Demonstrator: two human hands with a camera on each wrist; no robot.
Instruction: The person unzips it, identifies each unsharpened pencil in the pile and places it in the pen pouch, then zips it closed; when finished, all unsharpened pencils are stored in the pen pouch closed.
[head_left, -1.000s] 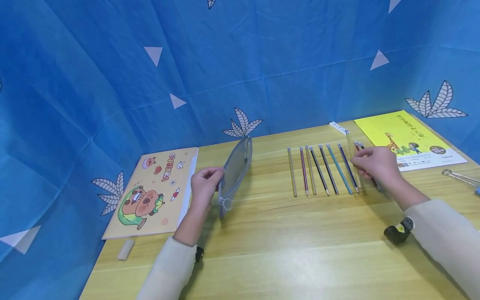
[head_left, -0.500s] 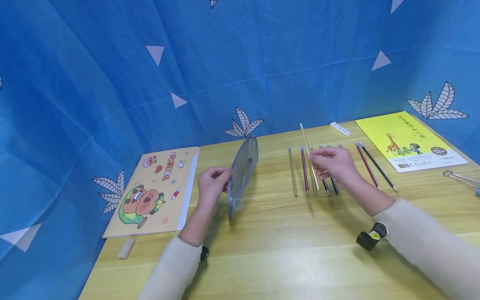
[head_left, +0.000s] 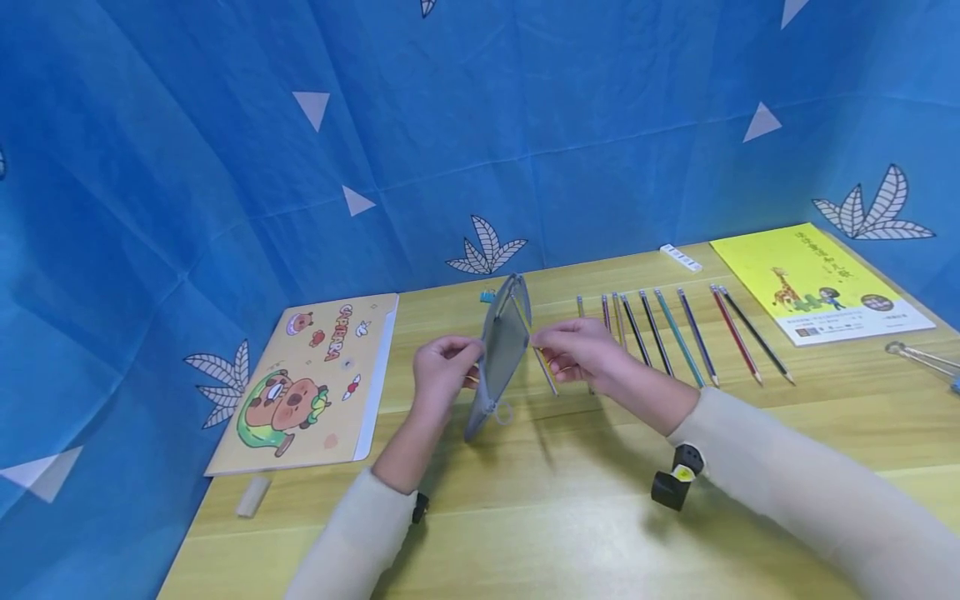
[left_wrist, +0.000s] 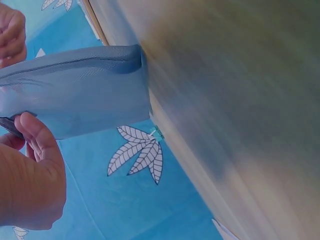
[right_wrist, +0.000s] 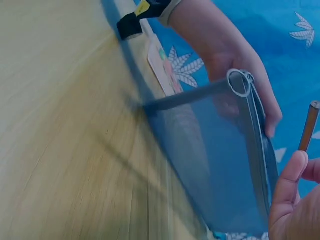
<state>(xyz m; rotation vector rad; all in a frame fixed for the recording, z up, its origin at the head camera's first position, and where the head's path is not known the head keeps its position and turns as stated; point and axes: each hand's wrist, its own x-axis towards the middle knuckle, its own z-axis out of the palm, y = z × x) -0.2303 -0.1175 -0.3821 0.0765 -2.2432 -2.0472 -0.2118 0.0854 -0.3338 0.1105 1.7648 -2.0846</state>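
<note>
My left hand pinches the side of a grey mesh zip pouch between thumb and fingers, holding it upright on edge above the table. A zipper pull ring hangs at its near corner. Between the thumb and fingers of my right hand is a yellowish pencil, slanted beside the pouch's zipper side. Its upper end overlaps the pouch in the head view; whether it is inside, I cannot tell. The pencil's brownish end sticks up above the thumb in the right wrist view.
Several pencils, including a teal one and a red one, lie in a row to the right. Around them are a yellow booklet, a white eraser-like block, a capybara folder, a whitish block and a teal clip.
My right hand has lifted a pencil from the row's right part and carried it left to the pouch. The left hand has shifted the pouch slightly right, uncovering the teal clip.
</note>
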